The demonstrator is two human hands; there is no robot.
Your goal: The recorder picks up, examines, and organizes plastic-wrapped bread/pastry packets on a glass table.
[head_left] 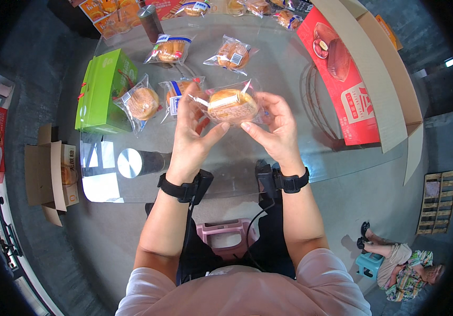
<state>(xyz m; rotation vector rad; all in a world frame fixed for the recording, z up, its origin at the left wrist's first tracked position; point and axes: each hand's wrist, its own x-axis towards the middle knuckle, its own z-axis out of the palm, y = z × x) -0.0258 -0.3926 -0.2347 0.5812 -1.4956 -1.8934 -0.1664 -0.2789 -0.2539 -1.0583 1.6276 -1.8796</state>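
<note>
Between my two hands is a bread bun in a clear plastic wrapper, held up above the glass table. My left hand grips its left end, the thumb under the near edge. On the other end, my right hand pinches the wrapper with thumb and fingers. Just behind my left hand lies a bagged bun with a blue-and-white label, partly covered. A round bagged bun rests left of it. Farther back are two more wrapped buns, one with a blue-striped bag and one with a barcode label.
A green box stands on the table's left, a large open red carton on its right. A dark cylinder with a silver end lies near the front edge; another dark bottle stands at the back. A person sits at lower right.
</note>
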